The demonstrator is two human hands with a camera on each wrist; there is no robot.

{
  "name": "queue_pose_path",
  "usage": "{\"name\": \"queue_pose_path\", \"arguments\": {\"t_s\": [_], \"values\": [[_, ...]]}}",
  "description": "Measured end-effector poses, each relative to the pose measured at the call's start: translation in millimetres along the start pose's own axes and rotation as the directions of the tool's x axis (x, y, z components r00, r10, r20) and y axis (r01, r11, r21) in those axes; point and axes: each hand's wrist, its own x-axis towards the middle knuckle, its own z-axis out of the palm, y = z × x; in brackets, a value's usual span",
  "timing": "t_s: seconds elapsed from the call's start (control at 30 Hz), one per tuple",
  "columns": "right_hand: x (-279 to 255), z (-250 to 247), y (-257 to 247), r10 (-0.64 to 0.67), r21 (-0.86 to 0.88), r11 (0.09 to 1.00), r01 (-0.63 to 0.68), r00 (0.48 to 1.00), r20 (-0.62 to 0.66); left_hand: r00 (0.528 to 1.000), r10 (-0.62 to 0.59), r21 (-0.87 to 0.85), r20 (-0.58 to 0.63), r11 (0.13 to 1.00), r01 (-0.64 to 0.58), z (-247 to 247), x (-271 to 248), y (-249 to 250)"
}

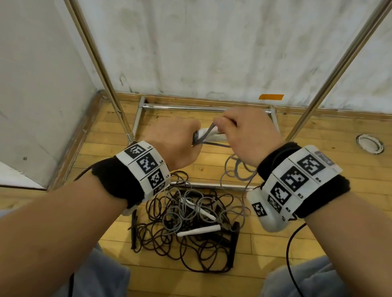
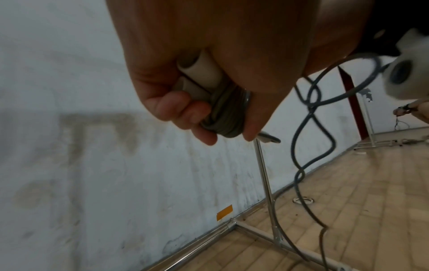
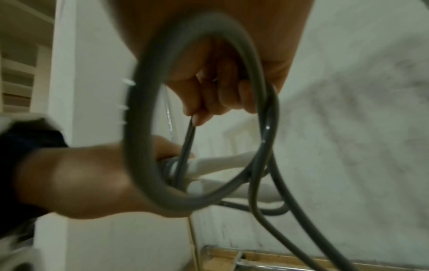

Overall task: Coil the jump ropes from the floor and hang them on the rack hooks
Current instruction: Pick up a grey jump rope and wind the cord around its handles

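Observation:
My left hand point(image 1: 178, 141) grips two white jump-rope handles point(image 2: 202, 73) held side by side, with grey cord turns point(image 2: 227, 113) wound around them. Just to its right, my right hand point(image 1: 245, 132) pinches the grey cord point(image 3: 189, 132) above the handles point(image 3: 218, 163), and a loose loop point(image 3: 144, 110) hangs off that hand. The rest of the grey cord point(image 1: 235, 171) trails down to the floor. A tangled pile of dark and grey ropes point(image 1: 189, 225) with white handles point(image 1: 199, 230) and black handles point(image 1: 234, 244) lies on the floor below my wrists.
The metal rack's uprights point(image 1: 91, 40) point(image 1: 342, 68) rise on both sides and its base bars point(image 1: 185, 108) frame the wooden floor point(image 1: 350, 170). A white wall point(image 1: 218, 38) with an orange tape strip point(image 1: 271, 96) stands behind. A round floor fitting point(image 1: 369, 143) sits at the right.

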Motion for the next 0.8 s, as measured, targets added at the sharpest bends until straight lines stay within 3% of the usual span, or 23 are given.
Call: {"name": "queue_pose_path", "arguments": {"t_s": [0.17, 0.33, 0.5, 0.57, 0.63, 0.7, 0.8], "values": [[8.1, -12.3, 17.8, 0.071, 0.065, 0.996, -0.066, 0.994, -0.078, 0.997, 0.082, -0.016, 0.015, 0.997, -0.082, -10.8, -4.7, 6.3], [14.4, -21.3, 30.0, 0.086, 0.05, 0.995, -0.091, 0.993, 0.085, 0.992, 0.118, -0.132, 0.05, 0.985, -0.11, -22.5, -8.2, 6.8], [12.4, -28.4, 33.9, 0.085, 0.249, 0.958, -0.144, 0.969, 0.234, 0.983, 0.182, -0.326, 0.0, 0.929, -0.172, -38.9, -9.4, 2.3], [11.4, -29.8, 32.5, 0.084, 0.454, 0.865, -0.213, 0.954, 0.289, 0.987, 0.16, -0.416, -0.01, 0.897, -0.149, -45.6, -12.5, 3.6], [12.1, -30.1, 33.6, 0.074, 0.718, 0.603, -0.348, 0.92, 0.384, 0.991, 0.129, -0.534, -0.027, 0.836, -0.123, -52.0, -16.0, 7.4], [14.0, -23.2, 33.2, 0.066, 0.819, 0.385, -0.426, 0.898, 0.435, 0.996, 0.083, -0.635, -0.043, 0.767, -0.091, -56.8, -17.7, 10.7], [13.3, -0.2, 24.4, 0.093, 0.813, 0.37, -0.449, 0.889, 0.448, 0.999, 0.01, -0.731, -0.042, 0.682, -0.038, -59.8, -18.9, 14.0]]}}
